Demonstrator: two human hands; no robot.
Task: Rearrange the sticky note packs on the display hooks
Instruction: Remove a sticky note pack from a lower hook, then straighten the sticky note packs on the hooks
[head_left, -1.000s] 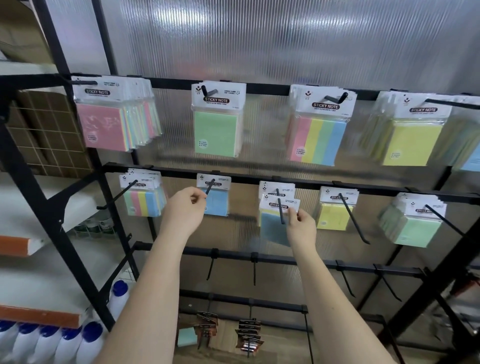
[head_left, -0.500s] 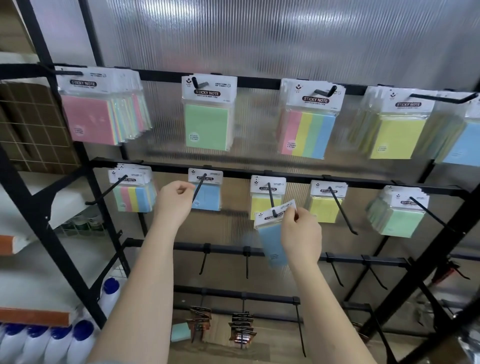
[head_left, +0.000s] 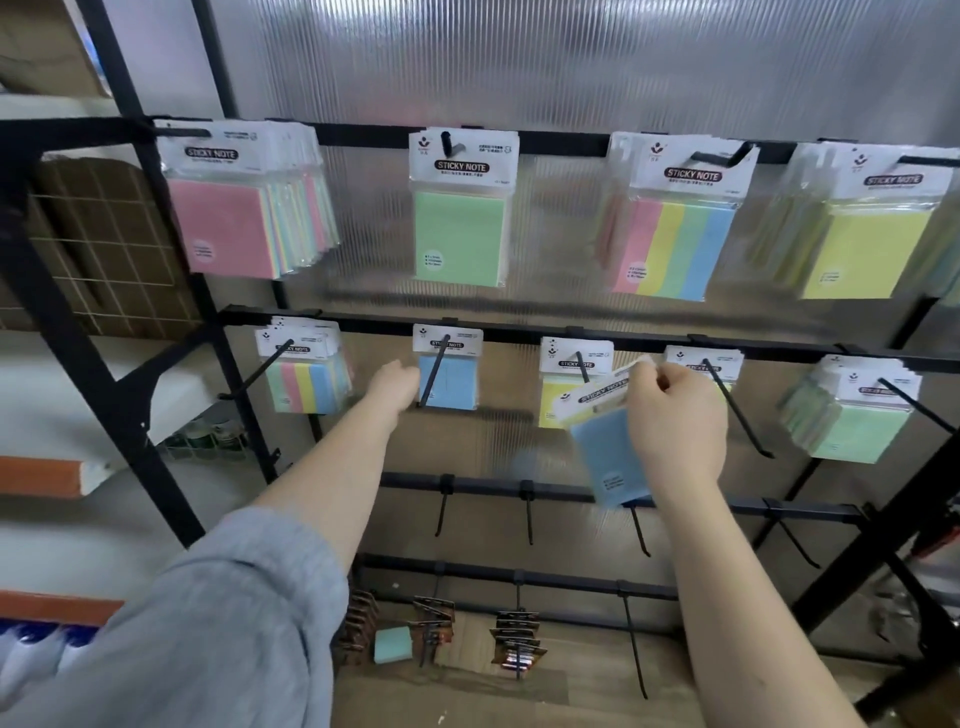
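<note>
Fingers (head_left: 655, 375) of the right hand (head_left: 675, 421) pinch a blue pack's (head_left: 613, 457) header; at nine o'clock, the left hand (head_left: 396, 385), grip unclear, reaches the hook (head_left: 434, 371), which should be steadied before threading.

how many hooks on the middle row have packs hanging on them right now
5: far-left multicolour packs, blue pack by the left hand, yellow pack, one behind the right hand, green packs far right.
</note>
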